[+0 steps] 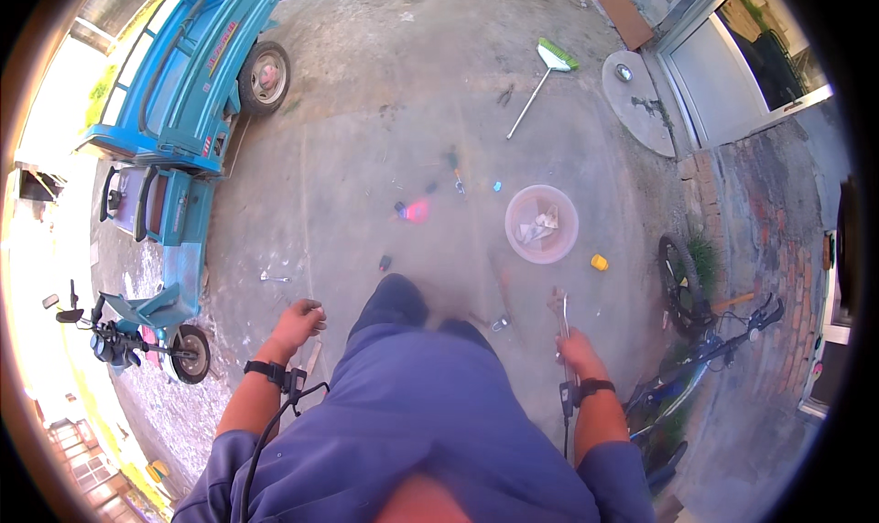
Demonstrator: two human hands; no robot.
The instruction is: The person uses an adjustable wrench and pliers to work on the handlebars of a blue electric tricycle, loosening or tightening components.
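Silver metal wrench point(559, 305) sits gripped in your right hand point(575, 347), raised by your thigh; your left hand point(299, 323) hangs loosely curled, holding nothing. No work on anything shows yet. Beyond, on the concrete floor point(366, 184), lie small tools, a pink plastic basin point(542, 224), a broom point(540, 84); a blue bicycle point(696, 358) leans right.

The small dark bits scattered on the grey concrete floor point(366, 166) at centre frame are too tiny to identify. The crumpled pale contents of the round pink plastic basin point(541, 224) cannot be made out. The long metal wrench point(560, 314) is partly covered by the grip of the right hand point(577, 351). The blue bicycle point(696, 358) at lower right is partly behind the arm.
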